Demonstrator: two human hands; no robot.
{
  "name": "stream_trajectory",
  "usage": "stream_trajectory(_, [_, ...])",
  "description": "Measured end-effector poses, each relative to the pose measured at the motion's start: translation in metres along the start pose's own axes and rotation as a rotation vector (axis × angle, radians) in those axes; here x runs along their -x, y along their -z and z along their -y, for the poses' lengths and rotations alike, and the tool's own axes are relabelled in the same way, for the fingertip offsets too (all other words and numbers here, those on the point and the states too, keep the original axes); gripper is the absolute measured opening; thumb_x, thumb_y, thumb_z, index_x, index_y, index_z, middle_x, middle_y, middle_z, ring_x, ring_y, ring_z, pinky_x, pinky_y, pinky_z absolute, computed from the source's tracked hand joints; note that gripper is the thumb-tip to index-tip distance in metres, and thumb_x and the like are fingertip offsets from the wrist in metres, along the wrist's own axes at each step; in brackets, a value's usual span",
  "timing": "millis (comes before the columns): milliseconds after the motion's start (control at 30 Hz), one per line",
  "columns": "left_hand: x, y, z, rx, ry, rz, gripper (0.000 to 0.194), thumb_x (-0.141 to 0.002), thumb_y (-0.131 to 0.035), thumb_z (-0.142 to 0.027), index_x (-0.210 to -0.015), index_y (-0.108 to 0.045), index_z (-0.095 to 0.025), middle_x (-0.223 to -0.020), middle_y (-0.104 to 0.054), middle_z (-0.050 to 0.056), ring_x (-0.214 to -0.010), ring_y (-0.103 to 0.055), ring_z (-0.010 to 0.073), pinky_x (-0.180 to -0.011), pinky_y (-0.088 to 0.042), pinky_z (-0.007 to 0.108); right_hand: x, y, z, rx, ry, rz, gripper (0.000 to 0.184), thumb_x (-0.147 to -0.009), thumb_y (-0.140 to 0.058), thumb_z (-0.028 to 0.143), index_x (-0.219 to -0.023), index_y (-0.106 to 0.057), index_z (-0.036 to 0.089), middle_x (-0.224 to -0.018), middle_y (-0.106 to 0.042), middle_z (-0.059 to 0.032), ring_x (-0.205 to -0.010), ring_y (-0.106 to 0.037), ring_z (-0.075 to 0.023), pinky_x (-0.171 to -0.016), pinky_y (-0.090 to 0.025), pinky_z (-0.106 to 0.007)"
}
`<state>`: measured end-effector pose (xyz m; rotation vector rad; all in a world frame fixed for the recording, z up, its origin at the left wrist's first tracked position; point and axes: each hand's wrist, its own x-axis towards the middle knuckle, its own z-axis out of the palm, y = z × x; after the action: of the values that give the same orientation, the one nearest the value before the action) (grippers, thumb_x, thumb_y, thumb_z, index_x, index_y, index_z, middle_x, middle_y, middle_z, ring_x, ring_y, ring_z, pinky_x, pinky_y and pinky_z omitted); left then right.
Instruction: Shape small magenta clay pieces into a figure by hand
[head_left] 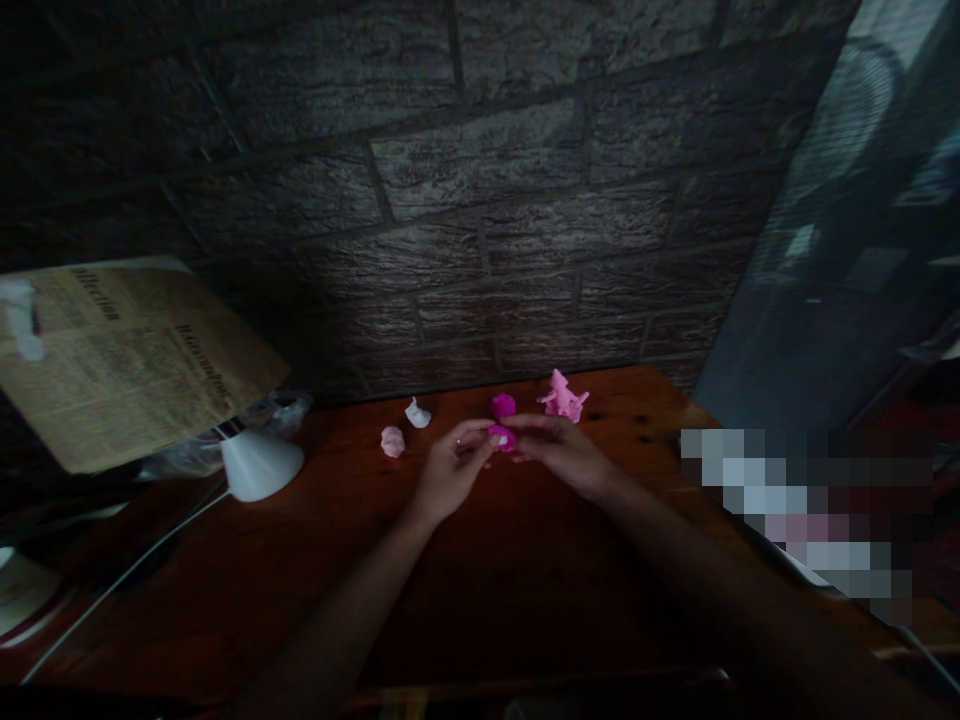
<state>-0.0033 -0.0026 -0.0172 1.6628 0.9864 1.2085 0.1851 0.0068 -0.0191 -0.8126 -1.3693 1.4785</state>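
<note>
Both hands are engaged over the counter [480,610], in dim light. The left hand [450,470], its forearm entering from 7 o'clock and a ring [459,441] on one finger, has thumb and fingers pinched on a small magenta piece [510,434]. The right hand [566,450], its forearm entering from 4 o'clock, grips the same piece at its 3 o'clock edge. A pale patch shows at the piece's middle; its nature cannot be determined.

Positions below are taken from the held piece as the dial's centre. At 12 o'clock, just behind the hands: a magenta lump [503,405]. At 2 o'clock, near the right hand: a pink object [564,398] with several projecting points, upright. Between 9 and 10 o'clock: a white crumpled-looking item [418,415] with a raised tip. At 9 o'clock, slightly farther out: a pale pink rounded item [392,441]. These four rest on the counter, each apart from the others.

Well apart, towards 9 o'clock: a lamp with a white base [262,467] and a newsprint-patterned shade [135,350]. A dark brick-patterned wall [427,180] stands behind, at 12 o'clock.
</note>
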Motion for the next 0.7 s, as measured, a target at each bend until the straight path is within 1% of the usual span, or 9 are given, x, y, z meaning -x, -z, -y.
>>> stream_trajectory(67, [0.0006, 0.0001, 0.0007, -0.039, -0.028, -0.006, 0.029, -0.086, -0.070, -0.037, -0.107, -0.071, -0.018, -0.098, -0.078, 0.007, -0.085, -0.073, 0.0182, -0.070, -0.060, 0.029, -0.0019, 0.0000, -0.0034, 0.137, 0.085, -0.019, 0.029, -0.074, -0.079, 0.029, -0.102, -0.078, 0.023, -0.102, -0.078, -0.0050, -0.087, -0.071, -0.0189, -0.086, -0.058, -0.039])
stream_trajectory(133, [0.0011, 0.0004, 0.0012, -0.081, -0.043, -0.005, 0.029, -0.085, -0.071, -0.035, -0.108, -0.073, -0.018, -0.096, -0.079, 0.007, -0.084, -0.073, 0.0177, -0.075, -0.060, 0.030, -0.0027, -0.0003, -0.0062, 0.258, 0.172, -0.031, 0.025, -0.076, -0.076, 0.026, -0.101, -0.078, 0.024, -0.102, -0.079, -0.0047, -0.089, -0.072, -0.0204, -0.089, -0.057, -0.041])
stream_trajectory(233, [0.0010, 0.0008, 0.0019, -0.090, -0.055, -0.013, 0.029, -0.081, -0.075, -0.033, -0.107, -0.074, -0.018, -0.096, -0.079, 0.007, -0.086, -0.075, 0.0190, -0.083, -0.061, 0.033, -0.0015, -0.0014, -0.0075, 0.381, 0.272, -0.038, 0.023, -0.079, -0.071, 0.022, -0.101, -0.078, 0.024, -0.104, -0.079, -0.0047, -0.094, -0.073, -0.0230, -0.093, -0.055, -0.042])
stream_trajectory(300, [0.0004, 0.0012, 0.0025, -0.065, -0.054, -0.020, 0.029, -0.080, -0.076, -0.032, -0.105, -0.074, -0.018, -0.100, -0.080, 0.007, -0.091, -0.076, 0.0207, -0.088, -0.061, 0.036, -0.0002, -0.0025, -0.0071, 0.433, 0.299, -0.048, 0.023, -0.081, -0.068, 0.022, -0.102, -0.078, 0.024, -0.103, -0.079, -0.0049, -0.094, -0.074, -0.0235, -0.091, -0.056, -0.042])
stream_trajectory(367, [-0.0004, 0.0018, 0.0028, -0.052, -0.038, -0.021, 0.031, -0.080, -0.075, -0.031, -0.109, -0.073, -0.018, -0.103, -0.080, 0.008, -0.095, -0.076, 0.0220, -0.091, -0.061, 0.038, 0.0008, -0.0040, -0.0066, 0.480, 0.309, -0.075, 0.022, -0.082, -0.066, 0.022, -0.102, -0.078, 0.024, -0.102, -0.080, -0.0054, -0.092, -0.074, -0.0237, -0.088, -0.057, -0.041])
stream_trajectory(500, [-0.0013, 0.0016, 0.0021, -0.054, 0.008, -0.031, 0.038, -0.079, -0.076, -0.029, -0.115, -0.071, -0.017, -0.106, -0.080, 0.009, -0.099, -0.076, 0.0233, -0.096, -0.059, 0.042, 0.0014, -0.0057, -0.0059, 0.579, 0.353, -0.165, 0.023, -0.084, -0.065, 0.023, -0.102, -0.078, 0.023, -0.103, -0.080, -0.0072, -0.092, -0.074, -0.0243, -0.086, -0.057, -0.041])
stream_trajectory(633, [-0.0009, -0.0015, 0.0029, -0.053, 0.007, -0.043, 0.030, -0.080, -0.074, -0.032, -0.107, -0.075, -0.018, -0.106, -0.080, 0.009, -0.100, -0.075, 0.0230, -0.095, -0.059, 0.040, 0.0014, -0.0059, -0.0073, 0.675, 0.358, -0.210, 0.026, -0.084, -0.062, 0.021, -0.105, -0.078, 0.021, -0.098, -0.080, -0.0084, -0.083, -0.074, -0.0232, -0.079, -0.057, -0.039])
stream_trajectory(700, [-0.0006, -0.0030, 0.0049, -0.050, 0.008, -0.030, 0.028, -0.080, -0.074, -0.033, -0.103, -0.076, -0.018, -0.103, -0.080, 0.008, -0.097, -0.076, 0.0227, -0.093, -0.060, 0.039, 0.0012, -0.0066, -0.0089, 0.705, 0.365, -0.211, 0.029, -0.083, -0.061, 0.016, -0.107, -0.077, 0.020, -0.100, -0.080, -0.0089, -0.086, -0.075, -0.0236, -0.081, -0.057, -0.038])
